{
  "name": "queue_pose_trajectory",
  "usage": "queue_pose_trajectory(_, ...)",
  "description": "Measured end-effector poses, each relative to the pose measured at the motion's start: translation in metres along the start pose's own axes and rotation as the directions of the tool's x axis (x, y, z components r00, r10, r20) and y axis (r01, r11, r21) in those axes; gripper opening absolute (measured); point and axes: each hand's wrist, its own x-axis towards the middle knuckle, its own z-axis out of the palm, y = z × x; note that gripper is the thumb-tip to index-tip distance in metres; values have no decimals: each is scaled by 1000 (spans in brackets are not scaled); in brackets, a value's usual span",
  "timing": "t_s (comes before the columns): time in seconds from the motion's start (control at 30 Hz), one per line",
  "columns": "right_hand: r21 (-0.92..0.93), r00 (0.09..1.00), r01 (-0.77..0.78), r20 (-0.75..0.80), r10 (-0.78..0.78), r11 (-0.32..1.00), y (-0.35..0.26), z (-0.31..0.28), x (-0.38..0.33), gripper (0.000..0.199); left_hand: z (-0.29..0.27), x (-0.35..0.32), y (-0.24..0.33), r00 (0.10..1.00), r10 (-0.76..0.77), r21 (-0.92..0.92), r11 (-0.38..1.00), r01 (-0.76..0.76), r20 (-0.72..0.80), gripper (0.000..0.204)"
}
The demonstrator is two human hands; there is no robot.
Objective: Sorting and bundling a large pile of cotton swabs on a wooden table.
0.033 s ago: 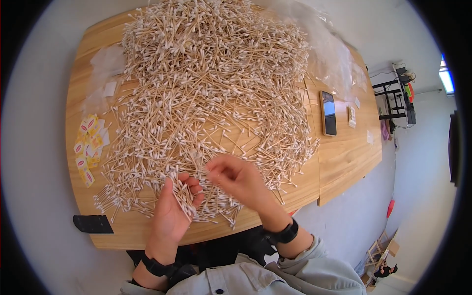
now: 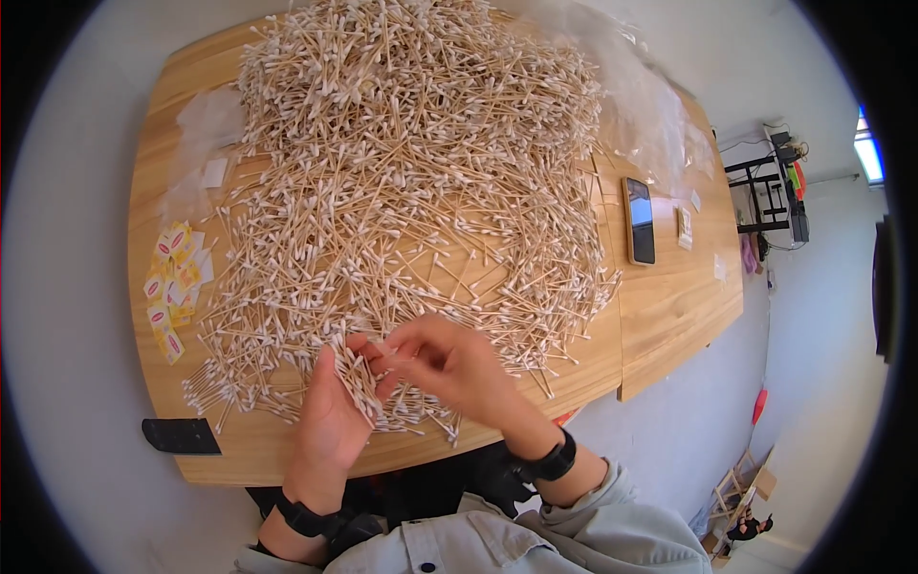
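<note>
In my left hand (image 2: 325, 426) lies a bundle of cotton swabs (image 2: 356, 385), wooden sticks with white tips, held between the thumb and curled fingers over the near part of the table. My right hand (image 2: 457, 373) is beside it on the right, its thumb and forefinger pinched together at the left fingertips. Whatever sits in that pinch is blurred and too small to make out. A huge heap of loose cotton swabs (image 2: 411, 124) covers most of the tabletop, thinning toward me and reaching underneath both hands.
Yellow-and-white paper labels (image 2: 174, 273) lie left on the wooden table (image 2: 684, 311). A black pad (image 2: 182, 436) sits at the near left corner. On the right are a phone (image 2: 640, 220), a small packet (image 2: 684, 228) and clear plastic bags (image 2: 631, 110).
My right hand has moved left, from just above the swabs to the fingers of my left hand. The left hand and its bundle stay in place.
</note>
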Motion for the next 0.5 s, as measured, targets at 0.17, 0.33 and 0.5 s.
queue_pose_trajectory(0.17,-232,994,73,-59,-89,970,4,5,8,14,-23,3,5,997,72,-53,996,-72,2,21)
queue_pose_trajectory(0.33,-583,944,25,-255,-212,812,47,-26,52,17,-31,1,11,990,11,-23,1000,-8,141,15)
queue_pose_trajectory(0.5,-702,923,53,-238,-304,711,52,-29,62,11,-32,-4,14,992,5,-27,1000,-1,124,14)
